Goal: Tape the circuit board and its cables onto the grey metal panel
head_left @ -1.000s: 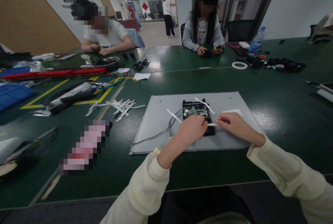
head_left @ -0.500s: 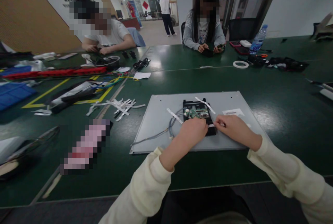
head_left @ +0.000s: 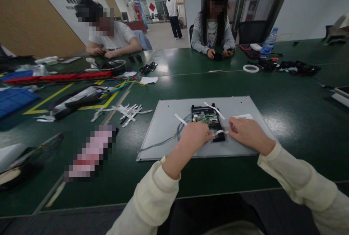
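Note:
A light grey flat panel (head_left: 163, 118) lies on the green table in front of me. A black frame (head_left: 220, 137) with a green circuit board (head_left: 203, 118) sits on it. My left hand (head_left: 194, 135) is closed at the frame's lower left, its thumb at one end of a short white tape strip (head_left: 219, 132). Across the frame, my right hand (head_left: 249, 134) pinches at the strip's other end. The strip spans the frame's lower part, slightly bowed. Another white strip (head_left: 215, 110) crosses the frame's top. A third strip (head_left: 180, 119) lies by the grey cables (head_left: 160, 142).
Left of the panel are a pile of white strips (head_left: 128, 112) and a blurred pink phone-like object (head_left: 91, 151). Farther off stand a tape roll (head_left: 251, 68), a water bottle (head_left: 269, 43) and a blue tray (head_left: 16, 99). Two people sit across the table; another stands behind.
My hands have moved apart, the left one leftward and the right one slightly right. More of the white strip across the frame's lower part now shows between them.

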The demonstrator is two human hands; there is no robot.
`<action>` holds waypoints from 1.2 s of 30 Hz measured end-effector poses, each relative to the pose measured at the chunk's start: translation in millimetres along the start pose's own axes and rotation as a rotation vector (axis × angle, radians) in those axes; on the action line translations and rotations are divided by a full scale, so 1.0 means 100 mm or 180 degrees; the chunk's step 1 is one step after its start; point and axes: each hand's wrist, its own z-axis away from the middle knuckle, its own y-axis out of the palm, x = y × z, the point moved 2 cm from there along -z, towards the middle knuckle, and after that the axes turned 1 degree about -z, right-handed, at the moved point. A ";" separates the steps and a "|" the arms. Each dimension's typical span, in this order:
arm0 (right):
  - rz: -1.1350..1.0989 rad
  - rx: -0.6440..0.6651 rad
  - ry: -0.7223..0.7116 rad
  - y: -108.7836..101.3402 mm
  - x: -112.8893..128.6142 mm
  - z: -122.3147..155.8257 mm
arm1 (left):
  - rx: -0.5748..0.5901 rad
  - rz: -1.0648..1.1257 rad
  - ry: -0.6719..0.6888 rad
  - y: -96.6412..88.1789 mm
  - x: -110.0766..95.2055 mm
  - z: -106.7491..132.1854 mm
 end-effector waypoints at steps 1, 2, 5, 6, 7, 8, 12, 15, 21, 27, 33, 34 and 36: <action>-0.0019 -0.0008 0.0008 -0.01 -0.02 0.00 | 0.0004 -0.0091 0.0022 0.00 0.02 0.01; -0.0036 -0.0015 0.0013 -0.01 -0.04 0.00 | 0.0013 -0.0193 0.0056 0.00 0.03 0.03; -0.0050 -0.0026 -0.0025 -0.02 -0.10 0.01 | 0.0032 -0.0337 0.0037 0.01 0.07 0.07; -0.0042 -0.0041 -0.0037 -0.02 -0.12 0.01 | 0.0042 -0.0342 0.0012 0.02 0.07 0.09; -0.0036 -0.0058 -0.0046 -0.02 -0.14 0.01 | 0.0056 -0.0345 0.0001 0.02 0.07 0.10; -0.0043 -0.0075 -0.0045 -0.01 -0.16 0.01 | 0.0064 -0.0348 0.0004 0.03 0.07 0.12; -0.0268 -0.0234 0.0036 0.01 -0.25 0.02 | -0.0113 -0.0312 0.0037 -0.01 0.13 0.19; -0.0523 -0.0412 0.0109 0.03 -0.29 0.00 | -0.0547 -0.0180 -0.0377 -0.13 0.35 0.20; -0.0830 -0.0457 0.0016 0.06 -0.24 -0.01 | -0.1392 0.0356 -0.1281 -0.22 1.05 0.07; -0.0980 -0.0469 -0.0065 0.04 -0.20 -0.01 | -0.1327 0.0939 -0.1092 0.11 1.40 -0.11; -0.1200 -0.0809 -0.0547 -0.07 -0.07 -0.01 | -0.1399 0.1031 -0.1005 0.23 1.40 -0.12; -0.1240 -0.0853 -0.0691 -0.10 -0.02 -0.02 | -0.1403 0.1064 -0.1010 0.23 1.39 -0.11; -0.1299 -0.0893 -0.0975 -0.17 0.12 -0.05 | -0.1422 0.1177 -0.1019 0.24 1.39 -0.11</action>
